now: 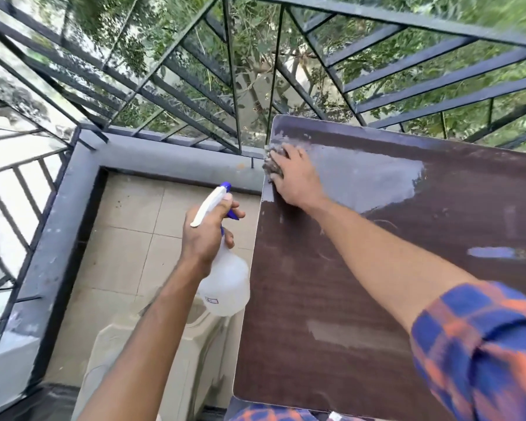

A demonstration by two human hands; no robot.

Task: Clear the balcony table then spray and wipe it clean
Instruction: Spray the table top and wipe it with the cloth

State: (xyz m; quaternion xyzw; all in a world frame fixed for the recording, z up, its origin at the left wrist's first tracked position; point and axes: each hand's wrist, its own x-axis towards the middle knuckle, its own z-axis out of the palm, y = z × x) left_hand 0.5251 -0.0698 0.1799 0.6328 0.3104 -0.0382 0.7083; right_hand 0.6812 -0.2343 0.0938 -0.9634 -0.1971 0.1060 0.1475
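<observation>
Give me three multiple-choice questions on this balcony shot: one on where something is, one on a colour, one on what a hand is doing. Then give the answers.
1. Where on the table is the cloth?
A far left corner; B near right corner; C centre.
2. The spray bottle's nozzle tip is:
A red; B blue; C green.
3. The left hand:
A grips the spray bottle; B lies flat on the table; C hangs empty.

Answers:
1 A, the right hand presses the cloth at that corner.
2 B, the tip shows blue above the white spray head.
3 A, its fingers curl round the bottle's neck, beside the table's left edge.
</observation>
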